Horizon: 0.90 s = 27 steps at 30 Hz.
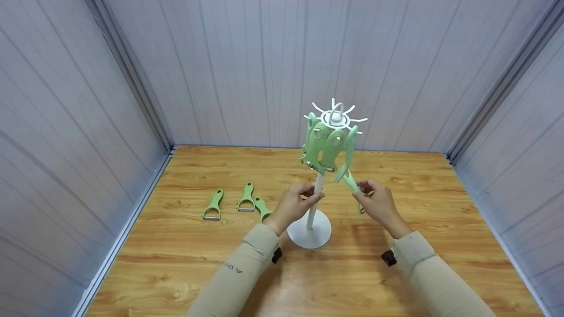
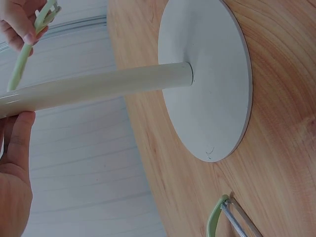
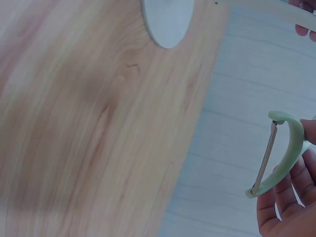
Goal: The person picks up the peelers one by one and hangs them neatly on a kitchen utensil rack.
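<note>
A white stand (image 1: 310,229) with a round base and a ring of hooks (image 1: 335,119) on top stands upright on the table. My left hand (image 1: 296,204) grips its pole (image 2: 98,89) partway up. Several green peelers (image 1: 331,149) hang from the front hooks. My right hand (image 1: 376,202), to the right of the pole, pinches another green peeler (image 3: 291,153); its blade end hangs below the fingers and its handle points up toward the hanging peelers. In the right wrist view the metal blade (image 3: 265,158) shows beyond the fingertips.
On the wooden table (image 1: 176,264), left of the stand, lie a green peeler (image 1: 214,205), a second peeler (image 1: 246,197) and a third peeler (image 1: 261,208), partly hidden by my left hand. Panelled walls (image 1: 238,75) close in the back and both sides.
</note>
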### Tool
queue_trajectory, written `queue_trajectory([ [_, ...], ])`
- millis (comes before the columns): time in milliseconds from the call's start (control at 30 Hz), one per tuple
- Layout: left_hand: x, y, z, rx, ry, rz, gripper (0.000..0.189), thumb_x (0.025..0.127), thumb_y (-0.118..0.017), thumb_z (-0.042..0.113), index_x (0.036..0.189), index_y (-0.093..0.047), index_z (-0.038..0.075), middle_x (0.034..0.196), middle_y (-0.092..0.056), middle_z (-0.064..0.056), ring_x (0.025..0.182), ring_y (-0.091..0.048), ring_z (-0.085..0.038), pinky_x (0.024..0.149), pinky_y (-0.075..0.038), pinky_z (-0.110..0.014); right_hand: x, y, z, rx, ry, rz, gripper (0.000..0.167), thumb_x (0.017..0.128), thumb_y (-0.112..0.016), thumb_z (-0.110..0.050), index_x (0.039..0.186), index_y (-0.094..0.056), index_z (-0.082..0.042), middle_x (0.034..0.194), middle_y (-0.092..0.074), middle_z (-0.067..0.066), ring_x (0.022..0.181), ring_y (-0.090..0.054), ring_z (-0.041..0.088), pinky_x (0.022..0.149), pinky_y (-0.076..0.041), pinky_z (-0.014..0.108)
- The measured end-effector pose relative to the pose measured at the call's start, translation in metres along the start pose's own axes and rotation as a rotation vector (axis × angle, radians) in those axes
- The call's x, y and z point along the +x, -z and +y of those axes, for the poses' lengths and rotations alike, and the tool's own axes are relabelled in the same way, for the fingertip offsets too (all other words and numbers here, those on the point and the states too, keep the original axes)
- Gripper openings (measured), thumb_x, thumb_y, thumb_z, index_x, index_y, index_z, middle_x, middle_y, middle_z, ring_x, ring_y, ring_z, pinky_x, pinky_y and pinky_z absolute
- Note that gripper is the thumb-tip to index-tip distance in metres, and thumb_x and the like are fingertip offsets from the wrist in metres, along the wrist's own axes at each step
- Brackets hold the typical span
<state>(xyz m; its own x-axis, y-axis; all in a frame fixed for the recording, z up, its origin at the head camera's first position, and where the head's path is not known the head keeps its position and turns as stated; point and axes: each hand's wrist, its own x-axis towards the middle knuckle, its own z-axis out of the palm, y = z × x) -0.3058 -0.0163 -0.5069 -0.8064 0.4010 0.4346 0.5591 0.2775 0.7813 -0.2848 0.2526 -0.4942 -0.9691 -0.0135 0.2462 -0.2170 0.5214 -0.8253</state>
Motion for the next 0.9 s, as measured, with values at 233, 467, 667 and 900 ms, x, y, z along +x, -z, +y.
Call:
queue_trajectory([
  [233, 0.000, 0.000, 0.000, -0.001, 0.008, -0.004, 0.024, 0.106, -0.074, 0.023, 0.123, -0.079, 0.006, 0.105, -0.081, -0.011, 0.099, -0.078, -0.023, 0.087, -0.065, -0.034, 0.000, 0.003, -0.012, 0.003, 0.036, 0.039, 0.020, 0.101, -0.074, -0.001, 0.120, -0.073, 0.005, 0.099, -0.068, 0.017, 0.087, -0.061, 0.018, 0.060, -0.059, 0.020],
  [467, 0.000, -0.001, -0.001, -0.002, 0.001, 0.003, 0.021, 0.106, -0.074, 0.021, 0.120, -0.079, 0.006, 0.104, -0.081, -0.010, 0.099, -0.078, -0.024, 0.088, -0.066, -0.036, 0.002, 0.008, -0.022, -0.011, 0.043, 0.080, 0.021, 0.102, -0.075, -0.004, 0.121, -0.072, 0.003, 0.103, -0.070, 0.016, 0.092, -0.061, 0.014, 0.076, -0.054, 0.017],
  [667, 0.000, -0.001, 0.001, 0.006, 0.035, 0.008, 0.021, 0.105, -0.075, 0.022, 0.120, -0.080, 0.007, 0.104, -0.081, -0.009, 0.100, -0.078, -0.023, 0.087, -0.065, -0.035, 0.004, 0.014, -0.035, -0.012, 0.057, 0.106, 0.023, 0.101, -0.076, -0.004, 0.123, -0.071, 0.003, 0.107, -0.071, 0.017, 0.095, -0.061, 0.012, 0.084, -0.051, 0.020],
  [900, 0.000, -0.002, 0.001, 0.015, 0.022, 0.018, 0.021, 0.104, -0.076, 0.022, 0.119, -0.080, 0.007, 0.102, -0.081, -0.010, 0.098, -0.078, -0.023, 0.086, -0.065, -0.033, 0.007, 0.023, -0.047, 0.000, 0.106, 0.137, 0.024, 0.100, -0.075, -0.001, 0.123, -0.072, 0.004, 0.106, -0.072, 0.020, 0.094, -0.061, 0.011, 0.087, -0.050, 0.022],
])
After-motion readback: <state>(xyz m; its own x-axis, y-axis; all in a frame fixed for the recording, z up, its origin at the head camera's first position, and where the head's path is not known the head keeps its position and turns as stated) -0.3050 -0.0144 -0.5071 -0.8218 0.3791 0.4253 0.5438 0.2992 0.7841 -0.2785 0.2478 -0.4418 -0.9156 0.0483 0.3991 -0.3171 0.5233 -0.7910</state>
